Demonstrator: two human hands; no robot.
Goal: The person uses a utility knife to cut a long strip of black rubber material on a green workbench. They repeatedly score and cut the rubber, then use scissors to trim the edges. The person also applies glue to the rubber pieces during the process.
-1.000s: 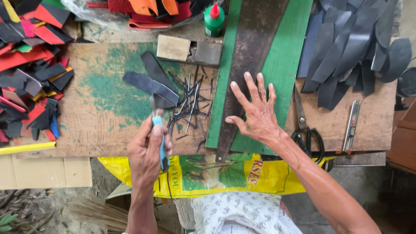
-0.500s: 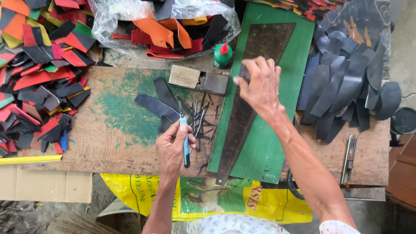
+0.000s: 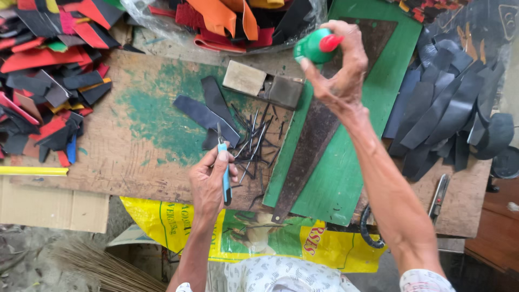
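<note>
Right hand (image 3: 338,75) fingers clamped on green glue bottle (image 3: 313,46); left hand (image 3: 212,181) fingers closed around blue-handled tool (image 3: 225,178), dark strips (image 3: 208,113) just beyond.

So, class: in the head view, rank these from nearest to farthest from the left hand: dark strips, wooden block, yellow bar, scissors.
From the left hand:
1. Dark strips, just above it.
2. Wooden block, farther up.
3. Yellow bar and scissors, out left and right: too close to call.
</note>
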